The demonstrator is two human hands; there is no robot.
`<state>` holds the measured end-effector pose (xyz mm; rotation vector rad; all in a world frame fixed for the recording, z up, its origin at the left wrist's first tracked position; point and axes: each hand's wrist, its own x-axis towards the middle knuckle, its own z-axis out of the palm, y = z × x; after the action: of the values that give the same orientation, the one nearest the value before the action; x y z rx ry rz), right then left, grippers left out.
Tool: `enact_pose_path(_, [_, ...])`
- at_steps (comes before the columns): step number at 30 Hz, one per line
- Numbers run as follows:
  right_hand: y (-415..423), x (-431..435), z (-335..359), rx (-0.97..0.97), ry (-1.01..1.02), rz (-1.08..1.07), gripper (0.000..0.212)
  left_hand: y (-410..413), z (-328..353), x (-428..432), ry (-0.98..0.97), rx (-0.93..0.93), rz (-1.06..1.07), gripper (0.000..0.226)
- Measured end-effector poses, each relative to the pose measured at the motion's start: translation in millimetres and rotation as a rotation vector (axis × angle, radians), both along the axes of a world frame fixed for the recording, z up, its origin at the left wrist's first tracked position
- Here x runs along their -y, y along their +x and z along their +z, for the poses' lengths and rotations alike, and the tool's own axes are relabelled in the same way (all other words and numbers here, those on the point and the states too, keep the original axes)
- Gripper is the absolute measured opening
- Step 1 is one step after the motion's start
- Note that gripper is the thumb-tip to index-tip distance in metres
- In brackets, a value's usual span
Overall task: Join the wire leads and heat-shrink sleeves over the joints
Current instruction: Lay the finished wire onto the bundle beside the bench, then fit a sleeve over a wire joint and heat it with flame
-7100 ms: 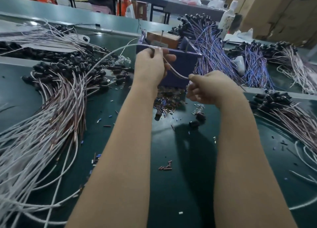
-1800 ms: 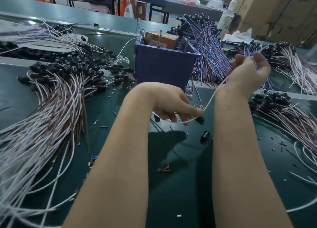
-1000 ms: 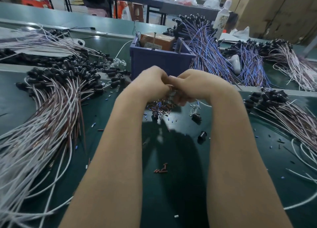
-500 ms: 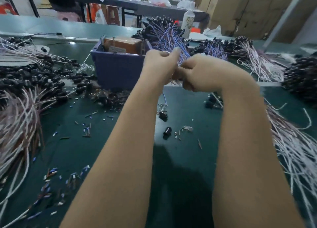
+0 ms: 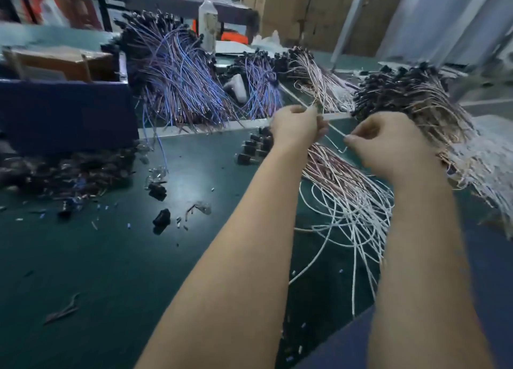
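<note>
Nearest: two bare forearms reach away over a dark green table top (image 5: 111, 257), matte and scuffed. It is littered with short cut sleeve bits and wire scraps. A strip of dark blue fabric (image 5: 347, 343) lies along the near right edge. Right of centre, under the arms, is a loose tangle of white wires (image 5: 358, 216) mixed with pinkish ones. Left of centre sit a few stray black caps (image 5: 162, 218). Mid-distance: the left hand (image 5: 295, 128) has its fingers curled round one end of a thin white wire lead (image 5: 337, 132). The right hand (image 5: 388, 143) pinches the other end between thumb and forefinger. The lead is held above the table between the two hands. Its long axis slants from far left at the left hand to near right at the right hand, with a short hooked tail hanging below the right thumb. The frame is too blurred to show any sleeve on it. Just left of the left hand stands a cluster of black connectors (image 5: 255, 146). Further left is a dark blue bin (image 5: 66, 113) with a brown box (image 5: 61, 63) in it and a dark heap of parts at its foot. Beyond: fanned bundles of blue-purple wires (image 5: 180, 82), black-capped at their far ends. To their right are pink-and-white bundles (image 5: 313, 82) and a big black-capped bundle (image 5: 410, 91). Far: a pale bottle (image 5: 207, 21), a dark bench and stacked cardboard cartons (image 5: 299, 7). The light is dim, workshop light.
</note>
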<state>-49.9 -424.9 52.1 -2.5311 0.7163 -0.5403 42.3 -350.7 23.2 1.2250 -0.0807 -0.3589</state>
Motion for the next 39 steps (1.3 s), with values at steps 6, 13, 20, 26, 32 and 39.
enact_pose_path(6, [38.9, 22.3, -78.8, -0.234, 0.07, -0.129, 0.013, -3.2, -58.5, 23.8, 0.375, 0.022, -0.133, 0.02])
enact_pose_path(13, [41.3, 17.5, -87.3, -0.097, 0.036, -0.299, 0.028, 1.0, -71.2, 30.7, 0.336, 0.021, -0.198, 0.025])
enact_pose_path(20, [59.4, -53.6, -47.1, 0.26, 0.161, 0.046, 0.021, 12.8, -26.7, -27.7, 0.164, 0.118, 0.062, 0.022])
enact_pose_path(26, [89.6, -141.6, -32.1, 0.223, 0.226, 0.362, 0.017, 20.6, 6.3, -131.7, 0.085, 0.229, 0.466, 0.023])
enact_pose_path(32, [108.8, -245.2, -44.3, 0.055, 0.259, 0.699, 0.017, 21.6, 1.8, -244.7, -0.004, 0.158, 0.814, 0.007])
enact_pose_path(39, [114.6, -335.4, -72.3, -0.078, 0.352, 1.024, 0.014, 26.1, -3.3, -333.0, -0.264, 0.014, 1.074, 0.008])
